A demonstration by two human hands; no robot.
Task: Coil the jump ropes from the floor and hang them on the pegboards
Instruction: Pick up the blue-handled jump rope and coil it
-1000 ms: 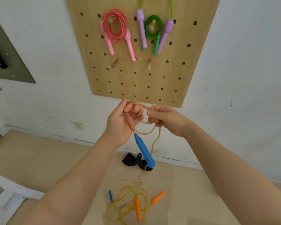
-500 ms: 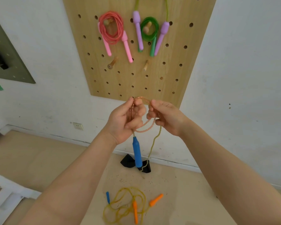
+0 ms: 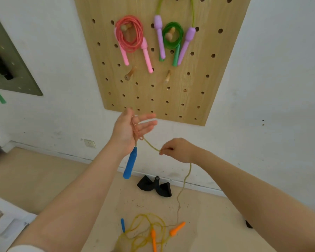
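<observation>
A beige floor (image 3: 35,179) is seen below a white wall (image 3: 271,88), with a socket (image 3: 90,143) set low on the wall; a wooden pegboard (image 3: 198,84) is mounted above, and part of a grey-green pegboard (image 3: 16,70) is visible at the left edge. On the wooden board a coiled red rope with pink handles (image 3: 130,35) and a coiled green rope (image 3: 172,36) are hung on pegs, flanked by purple handles (image 3: 159,37); two bare pegs (image 3: 129,73) are left beneath them. A black object (image 3: 155,186) is lain by the skirting.

The left hand (image 3: 129,130) is raised with palm turned and fingers spread loose; a few turns of the yellowish rope (image 3: 137,129) are draped over it rather than clenched, and a blue handle (image 3: 130,165) is hung below the wrist. The right hand (image 3: 178,150) is held lower, with the rope pinched between thumb and forefinger; from there the rope is trailed down to the floor, where tangled yellow rope (image 3: 144,231), orange handles (image 3: 177,229) and a second blue handle (image 3: 122,224) are lain.

No legible writing or brand can be made out.
</observation>
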